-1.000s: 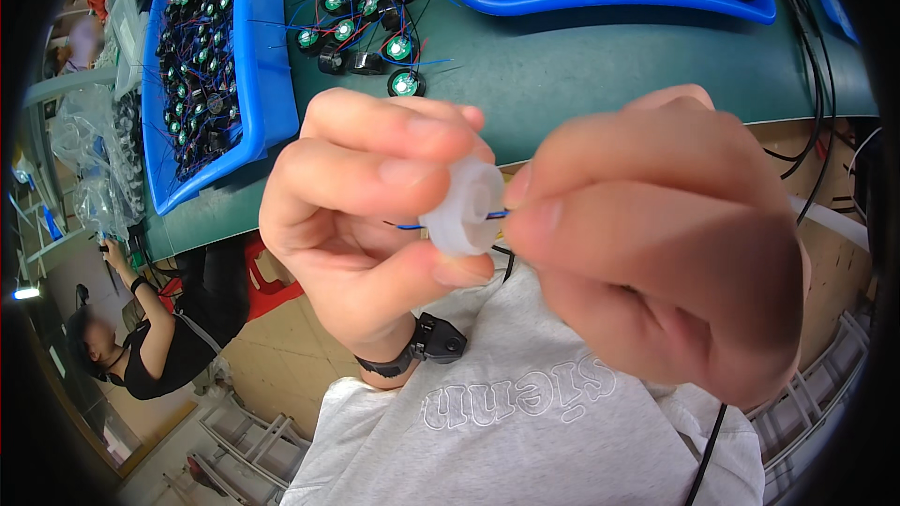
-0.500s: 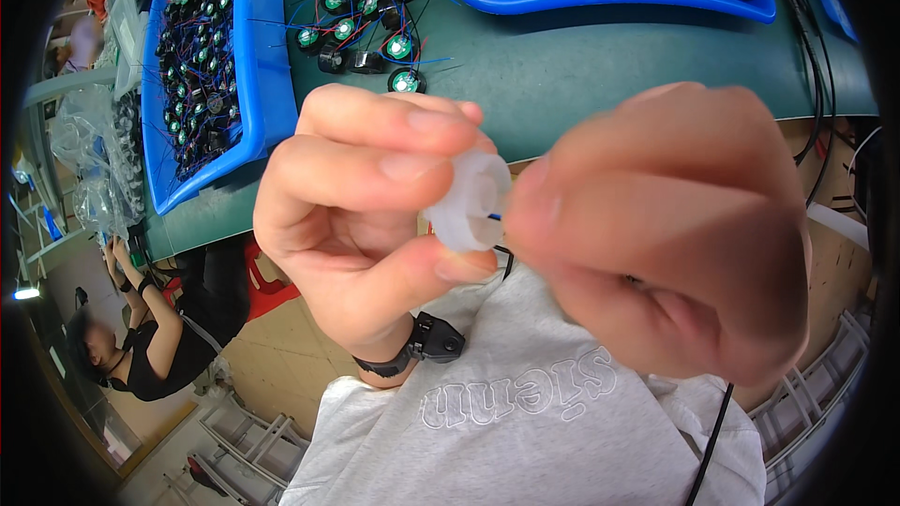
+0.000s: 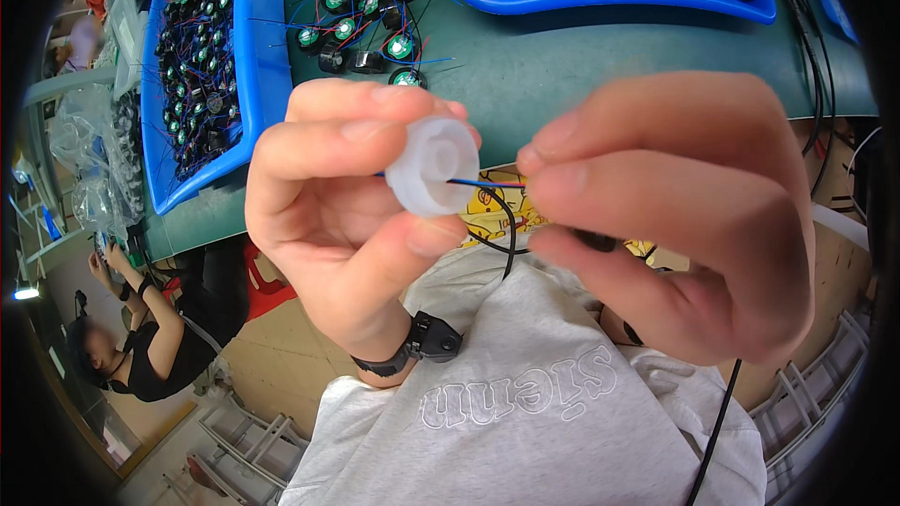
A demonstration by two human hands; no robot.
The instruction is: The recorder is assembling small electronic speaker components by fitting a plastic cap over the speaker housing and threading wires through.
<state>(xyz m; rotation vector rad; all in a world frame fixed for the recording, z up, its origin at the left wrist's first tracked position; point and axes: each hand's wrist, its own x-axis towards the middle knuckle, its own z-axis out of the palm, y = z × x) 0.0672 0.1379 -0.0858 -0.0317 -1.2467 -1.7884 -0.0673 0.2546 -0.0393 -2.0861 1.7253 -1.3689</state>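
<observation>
A round, translucent white plastic cap (image 3: 434, 169) is pinched between the fingers and thumb of my left hand (image 3: 342, 178). Out of its face come thin blue and red wires (image 3: 487, 184), stretching toward my right hand (image 3: 675, 215). The right thumb stands apart from the index and middle fingers. The wires reach the right fingertips; whether they touch or pass behind them I cannot tell. Whatever lies behind the cap is hidden by it and my left fingers.
A blue bin (image 3: 262, 47) at the left holds many small black wired parts. Similar black parts (image 3: 366, 61) lie loose on the green table (image 3: 581, 61). At the back, a blue tray (image 3: 609, 2) carries black parts with white caps. A person (image 3: 155, 319) sits at the left.
The cap has moved left with my left hand, and its face now shows more. My right hand's pinch has loosened, its thumb now apart from the fingers, and more wire is visible.
</observation>
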